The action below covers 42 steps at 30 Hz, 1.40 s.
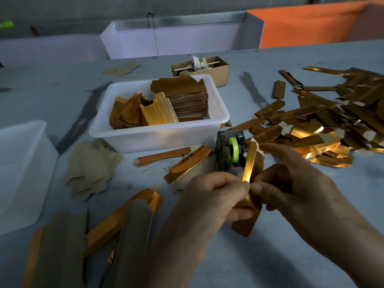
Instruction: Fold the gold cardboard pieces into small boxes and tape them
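Both hands pinch one gold piece (pixel 250 163) above the table (pixel 291 256) — left hand (pixel 209 196) at its lower shiny edge, right hand (pixel 291 183) behind its brown back. Glossy foil, matte kraft underside, long narrow shape. Its lower end shows below the fingers; the dispenser (pixel 229 152) sits partly hidden behind — tape itself hard to make out.

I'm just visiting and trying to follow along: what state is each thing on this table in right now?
Gold cardboard piece in the hands: partly folded, held upright.
Left hand: pinching the piece's lower part.
Right hand: gripping the piece from the other side.
Grey tape dispenser with green roll: on the table, untouched.
White plastic tub: open, holding stacked flat gold blanks.
Pile of gold folded pieces: heaped loosely at right.
Small brown cardboard box: open-topped.
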Motion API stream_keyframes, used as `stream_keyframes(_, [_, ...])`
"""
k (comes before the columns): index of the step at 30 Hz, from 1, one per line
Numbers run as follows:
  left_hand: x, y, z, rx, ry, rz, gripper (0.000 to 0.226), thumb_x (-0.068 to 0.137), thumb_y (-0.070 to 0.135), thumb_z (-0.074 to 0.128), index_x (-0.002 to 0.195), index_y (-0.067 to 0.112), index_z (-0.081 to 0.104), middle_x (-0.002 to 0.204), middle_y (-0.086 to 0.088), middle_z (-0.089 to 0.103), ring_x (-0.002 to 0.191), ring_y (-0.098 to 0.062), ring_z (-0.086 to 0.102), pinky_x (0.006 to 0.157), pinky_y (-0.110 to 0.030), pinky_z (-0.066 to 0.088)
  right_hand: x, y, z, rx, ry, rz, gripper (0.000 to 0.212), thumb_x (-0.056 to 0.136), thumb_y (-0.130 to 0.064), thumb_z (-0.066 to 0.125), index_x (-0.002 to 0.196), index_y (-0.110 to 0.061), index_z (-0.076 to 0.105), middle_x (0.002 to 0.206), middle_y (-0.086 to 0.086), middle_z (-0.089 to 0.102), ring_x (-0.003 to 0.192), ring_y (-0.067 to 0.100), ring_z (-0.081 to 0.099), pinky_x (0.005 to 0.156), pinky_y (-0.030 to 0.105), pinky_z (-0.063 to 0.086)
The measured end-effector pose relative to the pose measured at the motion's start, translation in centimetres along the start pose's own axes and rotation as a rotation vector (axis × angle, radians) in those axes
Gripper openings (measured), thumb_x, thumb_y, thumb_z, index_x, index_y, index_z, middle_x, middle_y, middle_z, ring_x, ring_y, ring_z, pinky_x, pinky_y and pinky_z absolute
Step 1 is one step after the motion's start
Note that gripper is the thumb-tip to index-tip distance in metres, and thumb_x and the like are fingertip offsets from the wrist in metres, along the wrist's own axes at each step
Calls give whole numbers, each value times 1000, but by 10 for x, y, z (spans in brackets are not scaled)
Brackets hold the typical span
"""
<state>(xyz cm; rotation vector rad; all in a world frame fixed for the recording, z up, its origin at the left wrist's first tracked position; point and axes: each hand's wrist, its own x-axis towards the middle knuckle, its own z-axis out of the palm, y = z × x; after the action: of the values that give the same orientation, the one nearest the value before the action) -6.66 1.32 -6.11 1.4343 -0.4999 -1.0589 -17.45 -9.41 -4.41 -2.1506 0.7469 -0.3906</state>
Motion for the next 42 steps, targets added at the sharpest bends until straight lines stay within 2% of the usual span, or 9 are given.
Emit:
stream_keyframes(10, [-4, -12, 14, 241, 273, 272, 20, 91, 23, 59, 75, 19, 71, 71, 2, 72, 69, -13, 71, 64, -25, 59, -2, -10, 9, -315, 160, -57, 70, 85, -33, 61, 139, -33, 17, 80, -16, 54, 73, 2, 55, 61, 14, 45])
stream_keyframes(18, [-10, -6, 7, 173, 374, 364, 15, 86, 24, 61, 74, 22, 69, 74, 8, 73, 68, -7, 71, 57, -14, 53, 6, 19, -3, -485, 192, 53, 61, 68, -50, 63, 117, -17, 46, 64, -11, 46, 55, 2, 46, 46, 18, 35])
stream_keyframes(22, [-9, -1, 1, 190, 369, 394, 12, 86, 25, 62, 77, 24, 71, 74, 6, 73, 70, -12, 72, 61, -24, 58, 3, 26, -16, 187, 102, 173, 51, 58, -63, 56, 96, -29, 62, 74, 0, 66, 70, 15, 65, 68, 34, 53])
stream_keyframes(24, [-9, -2, 3, 235, 338, 384, 10, 86, 27, 62, 80, 27, 70, 74, 7, 73, 71, -12, 71, 63, -26, 58, -1, 14, -6, 387, -52, 179, 44, 59, -70, 61, 90, -38, 63, 86, -12, 69, 80, 3, 65, 66, 22, 51])
stream_keyframes(26, [-10, -4, 6, 239, 309, 367, 13, 85, 24, 62, 76, 24, 70, 72, 7, 73, 68, -7, 71, 58, -16, 54, -2, 4, 9, 498, -160, 161, 37, 60, -60, 69, 89, -38, 67, 89, -8, 70, 81, 1, 65, 56, 12, 50])
stream_keyframes(29, [-13, -4, 5, 240, 297, 336, 13, 86, 25, 61, 76, 25, 70, 73, 8, 73, 67, -6, 71, 59, -16, 55, 1, 1, 19, 732, -180, 147, 26, 62, -31, 69, 86, -22, 73, 90, 4, 73, 84, 14, 69, 68, 14, 54])
stream_keyframes(34, [-17, -5, 0, 267, 279, 258, 17, 87, 32, 57, 78, 24, 69, 76, 7, 74, 73, -10, 72, 71, -32, 60, 2, 4, 19, 729, -196, 126, 23, 69, -26, 60, 85, -19, 74, 88, 4, 74, 84, 13, 68, 64, 8, 49])
stream_keyframes(40, [-15, 1, -3, 3, 239, 46, 18, 88, 19, 60, 74, 18, 71, 73, 2, 74, 66, -16, 73, 55, -20, 57, -1, 6, 18, 664, -178, 138, 26, 67, -35, 59, 86, -24, 73, 88, 3, 73, 84, 13, 68, 70, 21, 51])
stream_keyframes(42, [-15, 4, -4, -86, 247, 21, 5, 86, 14, 64, 90, 11, 65, 79, -8, 74, 67, -20, 73, 56, -25, 58, -3, 5, 19, 655, -157, 132, 28, 65, -38, 60, 84, -22, 73, 83, 5, 71, 75, 13, 65, 65, 22, 51])
